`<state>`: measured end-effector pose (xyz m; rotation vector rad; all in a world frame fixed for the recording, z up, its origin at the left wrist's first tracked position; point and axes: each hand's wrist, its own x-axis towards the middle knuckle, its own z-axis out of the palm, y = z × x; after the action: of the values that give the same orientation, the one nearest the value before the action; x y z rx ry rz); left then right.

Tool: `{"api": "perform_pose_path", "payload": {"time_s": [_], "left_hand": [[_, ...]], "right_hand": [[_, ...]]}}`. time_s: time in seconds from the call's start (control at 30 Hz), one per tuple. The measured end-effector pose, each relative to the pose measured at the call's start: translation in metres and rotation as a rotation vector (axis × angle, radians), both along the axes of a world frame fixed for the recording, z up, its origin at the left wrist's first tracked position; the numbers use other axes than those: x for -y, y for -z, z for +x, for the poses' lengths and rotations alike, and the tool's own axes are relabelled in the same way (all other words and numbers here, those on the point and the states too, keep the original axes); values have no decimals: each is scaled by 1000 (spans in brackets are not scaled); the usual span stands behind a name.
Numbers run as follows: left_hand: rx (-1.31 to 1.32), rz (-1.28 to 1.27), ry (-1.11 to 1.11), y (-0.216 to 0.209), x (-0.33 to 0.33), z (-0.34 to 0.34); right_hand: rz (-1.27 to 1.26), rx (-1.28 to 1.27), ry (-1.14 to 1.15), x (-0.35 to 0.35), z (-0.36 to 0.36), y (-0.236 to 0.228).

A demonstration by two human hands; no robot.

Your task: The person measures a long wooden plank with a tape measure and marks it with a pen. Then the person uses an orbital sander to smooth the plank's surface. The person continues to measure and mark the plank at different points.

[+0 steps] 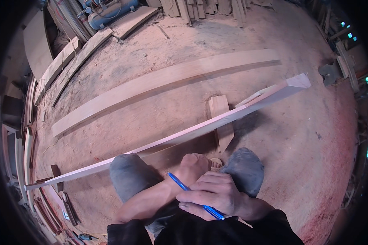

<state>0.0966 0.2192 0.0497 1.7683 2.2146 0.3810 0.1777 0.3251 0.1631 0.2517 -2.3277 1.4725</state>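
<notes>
Blue pen (177, 181), lower centre of the frame, pinched in the right hand's (216, 194) folded fingers; left hand (192, 167) curled, its hold I can't tell; beyond, that long propped plank (249, 108) might slip off its wood block (220, 106) if a knee (133, 173) knocks it!

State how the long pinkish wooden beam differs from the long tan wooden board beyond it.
The pinkish beam crosses over a short, pale wooden block; the tan board lies on the dusty brown floor. The beam spans more of the picture than the board. Both slant up toward the right.
</notes>
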Motion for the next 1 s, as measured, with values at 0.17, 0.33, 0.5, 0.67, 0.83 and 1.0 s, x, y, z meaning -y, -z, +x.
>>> {"api": "perform_pose_path", "payload": {"time_s": [0.17, 0.33, 0.5, 0.67, 0.83, 1.0], "left_hand": [[96, -209, 3, 13, -5, 3], [845, 164, -161, 40, -1, 4], [770, 183, -215, 45, 4, 9], [331, -86, -34, 19, -3, -3], [212, -374, 74, -9, -23, -15], [196, -584, 159, -12, -39, -18]], "right_hand": [[-10, 13, -10, -1, 0, 1], [-21, 21, -12, -1, -1, 1], [-30, 39, -14, 0, -2, 1], [-29, 45, -12, 1, -1, 2], [-41, 50, -9, 1, 3, 5], [-31, 72, -3, 1, 7, 6]]}}
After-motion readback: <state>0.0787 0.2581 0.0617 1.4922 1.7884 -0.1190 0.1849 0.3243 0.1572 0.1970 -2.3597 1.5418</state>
